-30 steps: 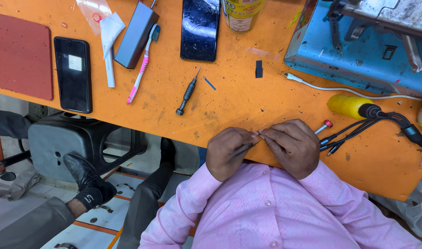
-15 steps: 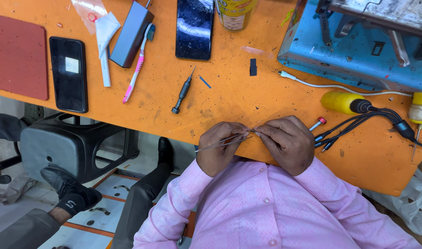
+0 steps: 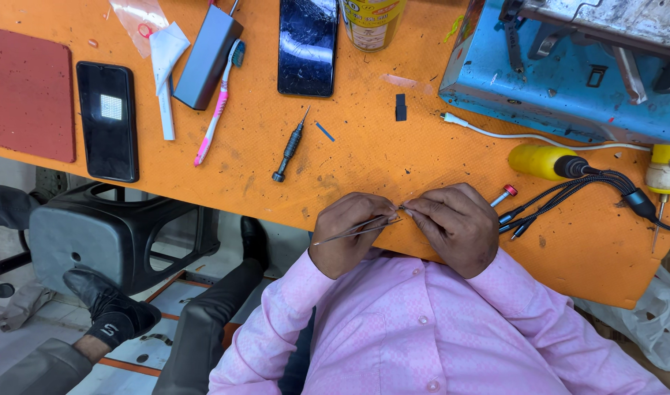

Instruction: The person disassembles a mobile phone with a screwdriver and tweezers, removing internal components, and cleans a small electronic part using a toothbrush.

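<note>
I see left hand pinching tweezers at desk near edge, tips meeting right hand, fingers clenched on tiny part, too small to identify; hands braced together for steadiness. Screwdriver lies apart.

Low centre of the frame, the left hand grips thin metal tweezers whose tips meet the right hand; above them a black screwdriver lies on the orange table; a cracked phone sits at top centre.
</note>
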